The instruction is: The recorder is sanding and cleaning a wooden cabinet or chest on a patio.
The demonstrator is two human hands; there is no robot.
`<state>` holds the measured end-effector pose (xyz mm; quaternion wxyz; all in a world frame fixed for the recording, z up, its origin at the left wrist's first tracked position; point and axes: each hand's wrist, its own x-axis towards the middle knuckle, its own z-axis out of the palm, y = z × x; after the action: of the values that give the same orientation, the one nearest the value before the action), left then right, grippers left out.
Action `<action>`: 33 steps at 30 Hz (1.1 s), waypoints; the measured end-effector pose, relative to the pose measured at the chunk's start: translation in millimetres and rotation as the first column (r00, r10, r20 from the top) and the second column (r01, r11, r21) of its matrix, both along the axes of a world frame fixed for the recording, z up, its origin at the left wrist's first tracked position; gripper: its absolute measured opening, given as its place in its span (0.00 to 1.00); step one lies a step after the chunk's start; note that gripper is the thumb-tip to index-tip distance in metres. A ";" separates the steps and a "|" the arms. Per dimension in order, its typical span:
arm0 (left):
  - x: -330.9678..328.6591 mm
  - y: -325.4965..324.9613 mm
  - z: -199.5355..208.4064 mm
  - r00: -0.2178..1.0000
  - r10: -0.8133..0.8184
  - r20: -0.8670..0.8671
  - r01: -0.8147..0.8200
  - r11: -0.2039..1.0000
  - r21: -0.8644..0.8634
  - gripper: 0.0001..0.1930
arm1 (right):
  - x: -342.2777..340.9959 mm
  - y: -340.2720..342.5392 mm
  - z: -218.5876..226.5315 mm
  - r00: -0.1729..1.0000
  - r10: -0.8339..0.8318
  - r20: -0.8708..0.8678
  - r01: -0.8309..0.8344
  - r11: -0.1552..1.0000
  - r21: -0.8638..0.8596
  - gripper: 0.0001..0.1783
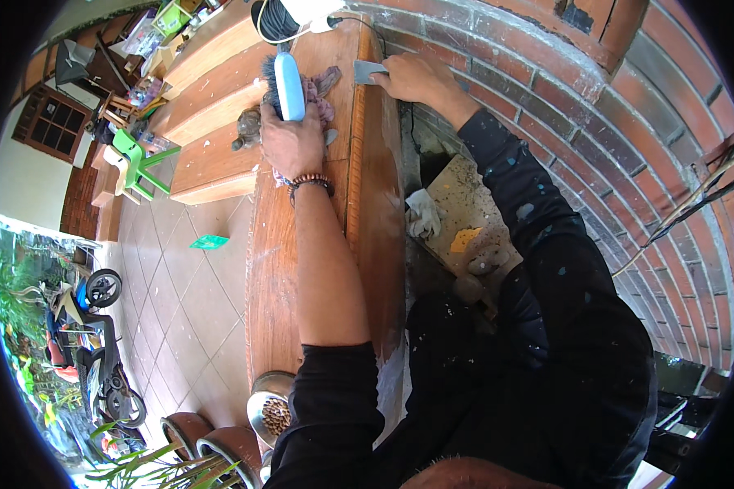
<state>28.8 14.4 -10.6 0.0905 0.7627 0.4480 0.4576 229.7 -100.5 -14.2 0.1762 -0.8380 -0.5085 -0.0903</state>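
Observation:
My left hand (294, 147) is closed around the near end of a light-blue brush (289, 88) with dark bristles. It stays low over the wooden ledge (334, 236). A crumpled pinkish rag (324, 85) lies on the ledge beside the brush, and a brownish lump (248, 128) that I cannot identify sits left of my knuckles. My right hand (420, 80) grips a scraper (369, 72) whose flat grey blade points left, at the ledge's right edge. Most of the scraper's handle is hidden in my fingers.
A brick wall (538, 106) curves along the right. Black cable (276, 22) lies coiled at the far end. Wooden steps (212, 163) and a green chair (139, 159) stand left. Below the ledge, a whitish rag (423, 215) lies on a board. A metal bowl (257, 411) of pellets is near.

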 end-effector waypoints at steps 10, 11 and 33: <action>-1.3 -7.1 8.4 0.999 -0.038 0.011 0.039 0.993 -0.110 0.30 | 6.0 8.7 -1.0 0.998 -0.061 -0.002 0.061 0.998 -0.020 0.26; -1.3 -9.1 10.1 1.000 -0.031 -0.004 0.030 0.990 -0.139 0.30 | 7.3 6.7 -3.9 0.998 -0.062 -0.001 0.062 0.998 -0.023 0.26; 0.7 -9.9 10.3 0.999 -0.044 0.030 0.049 0.986 -0.159 0.28 | -9.8 -15.4 -17.0 0.982 0.112 0.151 -0.118 0.992 0.037 0.19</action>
<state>29.5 4.5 -0.4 0.1678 0.7571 0.4640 0.4281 219.9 -115.9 -31.2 0.1620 -0.7939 -0.5655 -0.1539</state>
